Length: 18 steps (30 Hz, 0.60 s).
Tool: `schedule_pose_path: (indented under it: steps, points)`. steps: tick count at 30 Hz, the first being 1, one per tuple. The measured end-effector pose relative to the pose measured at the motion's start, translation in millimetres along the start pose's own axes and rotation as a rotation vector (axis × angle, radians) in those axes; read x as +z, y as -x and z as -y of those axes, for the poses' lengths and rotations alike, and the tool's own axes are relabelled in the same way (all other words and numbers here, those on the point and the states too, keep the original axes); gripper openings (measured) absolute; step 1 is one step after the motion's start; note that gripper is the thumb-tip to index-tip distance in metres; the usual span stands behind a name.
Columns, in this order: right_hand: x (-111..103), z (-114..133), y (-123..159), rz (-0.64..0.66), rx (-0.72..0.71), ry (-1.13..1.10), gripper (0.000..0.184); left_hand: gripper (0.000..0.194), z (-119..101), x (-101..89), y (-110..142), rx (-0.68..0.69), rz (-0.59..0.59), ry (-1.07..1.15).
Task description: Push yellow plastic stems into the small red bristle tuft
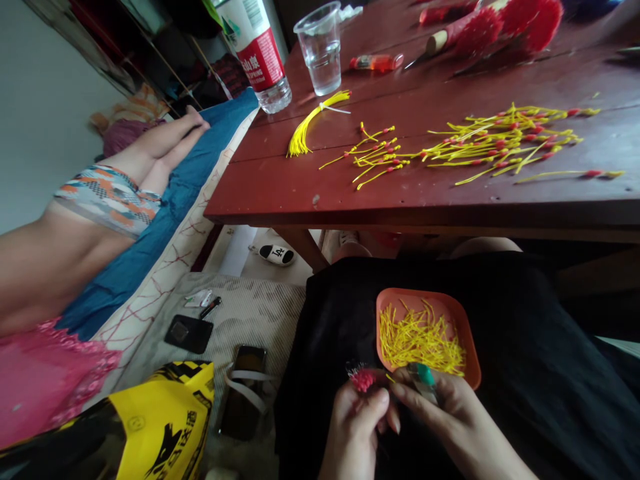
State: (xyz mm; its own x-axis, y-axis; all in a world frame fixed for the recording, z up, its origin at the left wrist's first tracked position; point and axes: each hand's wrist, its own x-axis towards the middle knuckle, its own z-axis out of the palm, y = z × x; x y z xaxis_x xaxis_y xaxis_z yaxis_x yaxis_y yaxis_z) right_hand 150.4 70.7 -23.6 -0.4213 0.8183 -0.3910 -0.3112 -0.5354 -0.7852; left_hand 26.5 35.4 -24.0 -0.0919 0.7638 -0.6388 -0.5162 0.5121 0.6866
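Note:
My left hand (356, 420) is closed in a pinch on a small fuzzy pink-red ball (362, 379) above my lap. My right hand (445, 413) touches it from the right, fingers closed round a small green-tipped tool (425, 375). Just above both hands an orange square tray (463, 317) rests on my black-clad lap and holds several short yellow strands (420, 337). On the dark red table (280, 190) lie a tied bundle of yellow strands (310, 123) and several yellow strands with red tips (490, 143).
A clear plastic cup (321, 50), a red-labelled bottle (255, 53), an orange lighter (376, 63) and red fuzzy brushes (500, 27) stand at the table's far side. Another person (100, 200) lies on the bed at left. Phones (243, 393) and a yellow bag (165, 420) lie beside me.

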Motion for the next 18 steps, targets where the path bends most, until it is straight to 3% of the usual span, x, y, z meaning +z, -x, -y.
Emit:
schedule_pose_path:
  steps: [9, 15, 18]
  points:
    - [-3, -1, 0, -0.038, 0.005, 0.095, 0.022, 0.032, 5, -8.8, 1, 0.052, -0.057, -0.199]
    - [-8, -5, 6, -0.111, 0.087, 0.112, 0.023, 0.032, -1, -4.9, 0, 0.012, -0.058, -0.093]
    - [-6, -1, 11, -0.059, 0.151, 0.068, 0.023, 0.031, -4, -2.5, 0, -0.006, -0.063, -0.006]
